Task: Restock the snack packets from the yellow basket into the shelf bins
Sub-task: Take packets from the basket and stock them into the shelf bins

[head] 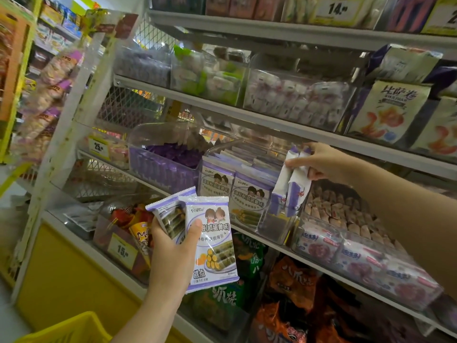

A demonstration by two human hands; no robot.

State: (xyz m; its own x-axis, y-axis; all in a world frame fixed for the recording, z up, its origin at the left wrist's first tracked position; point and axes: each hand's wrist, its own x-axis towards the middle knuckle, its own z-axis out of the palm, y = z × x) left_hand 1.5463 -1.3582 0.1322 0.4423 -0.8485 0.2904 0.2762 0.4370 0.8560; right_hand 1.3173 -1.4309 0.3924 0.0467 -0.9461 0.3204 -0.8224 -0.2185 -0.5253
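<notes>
At the lower left edge only a corner of the yellow basket (pixel 66 330) is seen; what it holds cannot be told. Just right of it, the left hand (pixel 170 253) is raised before the shelf (pixel 346 279), its fingers curled round two spare packets (pixel 212 241) in purple and white, with the thumb pressed on the front one. These are held apart from the clear bin (pixel 274 226), which is stocked at its left and middle with upright packets of the same kind, faces forward. At the bin's right end a gap is left. There a pair of pinched packets (pixel 291 184) is held near the top between the thumb and fingers of the right hand (pixel 321 162), and the lower ends appear to be inside the bin's wall.

The step in hand is judged to be the seating of this pair. It would be done well if the packets were lowered straight until they are borne by the bin floor, and turned so that the printed faces match the rows beside them. They should be released only once propped by the neighbouring row or the side wall. Squeezing should be avoided, as the contents are likely brittle.
</notes>
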